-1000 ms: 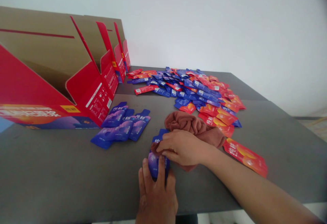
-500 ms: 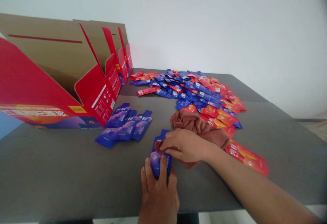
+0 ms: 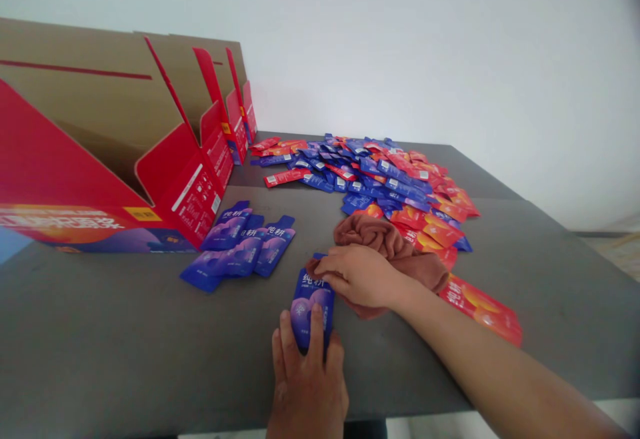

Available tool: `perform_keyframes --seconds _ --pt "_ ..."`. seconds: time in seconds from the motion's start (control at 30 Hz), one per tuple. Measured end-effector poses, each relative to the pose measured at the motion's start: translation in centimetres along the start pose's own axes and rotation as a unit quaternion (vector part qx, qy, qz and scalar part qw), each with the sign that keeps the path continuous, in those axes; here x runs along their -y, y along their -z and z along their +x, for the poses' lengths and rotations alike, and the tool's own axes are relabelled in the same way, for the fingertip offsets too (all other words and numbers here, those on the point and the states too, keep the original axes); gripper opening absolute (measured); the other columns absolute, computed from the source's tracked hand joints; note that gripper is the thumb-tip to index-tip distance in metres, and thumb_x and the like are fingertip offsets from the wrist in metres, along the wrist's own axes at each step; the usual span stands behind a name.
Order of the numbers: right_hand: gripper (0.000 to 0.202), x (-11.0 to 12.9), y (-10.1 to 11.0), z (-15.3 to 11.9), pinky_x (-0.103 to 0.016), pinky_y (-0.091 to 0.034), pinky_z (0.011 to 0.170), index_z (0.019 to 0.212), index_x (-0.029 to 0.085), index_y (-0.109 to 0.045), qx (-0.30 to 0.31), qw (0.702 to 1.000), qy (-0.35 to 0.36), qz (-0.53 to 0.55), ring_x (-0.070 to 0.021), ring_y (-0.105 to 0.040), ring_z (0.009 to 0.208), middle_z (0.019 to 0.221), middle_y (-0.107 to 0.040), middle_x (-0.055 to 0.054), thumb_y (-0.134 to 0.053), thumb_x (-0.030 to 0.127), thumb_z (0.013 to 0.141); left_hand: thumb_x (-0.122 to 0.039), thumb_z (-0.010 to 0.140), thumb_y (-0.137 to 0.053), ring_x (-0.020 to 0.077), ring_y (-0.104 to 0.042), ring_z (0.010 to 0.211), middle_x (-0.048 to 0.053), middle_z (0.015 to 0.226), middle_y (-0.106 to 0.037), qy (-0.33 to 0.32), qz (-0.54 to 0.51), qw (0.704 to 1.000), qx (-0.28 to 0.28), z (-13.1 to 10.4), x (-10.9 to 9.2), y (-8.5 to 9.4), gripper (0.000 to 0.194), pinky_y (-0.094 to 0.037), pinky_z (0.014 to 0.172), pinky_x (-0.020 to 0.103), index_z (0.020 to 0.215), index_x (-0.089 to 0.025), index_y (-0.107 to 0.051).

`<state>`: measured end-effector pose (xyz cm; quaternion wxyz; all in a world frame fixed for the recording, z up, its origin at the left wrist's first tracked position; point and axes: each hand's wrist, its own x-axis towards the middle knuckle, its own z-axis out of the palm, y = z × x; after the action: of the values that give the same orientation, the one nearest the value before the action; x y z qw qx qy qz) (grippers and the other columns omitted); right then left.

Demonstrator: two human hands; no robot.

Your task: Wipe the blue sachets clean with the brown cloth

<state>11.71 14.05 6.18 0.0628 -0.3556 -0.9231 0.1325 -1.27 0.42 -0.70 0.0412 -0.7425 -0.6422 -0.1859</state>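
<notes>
A blue drink pouch point(image 3: 303, 305) with purple fruit printed on it lies face up on the grey table. My left hand point(image 3: 310, 375) holds its lower end against the tabletop, one finger on the face and others along the edges. My right hand point(image 3: 357, 275) is closed on a bunched brown cloth point(image 3: 373, 235), pressing a fold of it to the pouch's upper end near the spout, which the cloth partly hides. Left of it lie several overlapping blue pouches point(image 3: 245, 252). A red pouch point(image 3: 483, 309) lies under my right forearm, partly hidden.
Open red cardboard boxes point(image 3: 173, 189) stand in a row on the left, flaps raised. A large mixed heap of blue and red pouches point(image 3: 370, 172) covers the table's far middle, reaching down toward the cloth. A white wall point(image 3: 400, 45) rises behind the table point(image 3: 125, 345).
My right hand has moved the cloth up the pouch, from its middle to near the top, uncovering more printing. My left hand stays on the lower end. The view has shifted slightly.
</notes>
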Motion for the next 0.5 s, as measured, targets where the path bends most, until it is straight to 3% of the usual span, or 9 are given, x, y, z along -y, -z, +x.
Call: perform_keyframes --seconds 0.13,0.37,0.5 --pt "0.025 -0.3 0.1 0.0 -0.027 -0.037 0.073 0.105 0.021 -0.064 -0.01 1.0 -0.015 -0.005 -0.0165 -0.056 0.086 0.094 -0.063 -0.005 -0.045 0.024 0.089 -0.03 0.063 -0.072 0.0424 -0.037 0.122 0.004 0.128 -0.054 0.004 0.0 1.0 -0.001 0.0 -0.1 0.0 0.03 -0.037 0.098 0.057 0.092 -0.027 -0.068" --pt "0.021 0.8 0.6 -0.3 -0.027 -0.037 0.074 0.101 0.02 -0.064 0.039 0.993 0.095 0.052 -0.0154 -0.056 0.085 0.091 -0.063 -0.004 -0.048 0.022 0.087 -0.032 0.066 -0.07 0.0402 -0.034 0.125 0.004 0.127 -0.055 -0.008 0.006 1.0 -0.015 -0.2 0.1 -0.3 0.033 -0.038 0.098 0.055 0.098 -0.027 -0.067" --pt "0.021 1.2 0.4 -0.3 -0.027 -0.037 0.075 0.101 0.021 -0.064 0.051 0.991 0.114 0.054 -0.0157 -0.056 0.085 0.091 -0.063 -0.003 -0.049 0.023 0.087 -0.033 0.064 -0.071 0.0409 -0.037 0.123 0.003 0.124 -0.056 -0.007 -0.004 1.0 -0.018 -0.2 0.2 -0.3 0.037 -0.039 0.098 0.056 0.1 -0.029 -0.066"
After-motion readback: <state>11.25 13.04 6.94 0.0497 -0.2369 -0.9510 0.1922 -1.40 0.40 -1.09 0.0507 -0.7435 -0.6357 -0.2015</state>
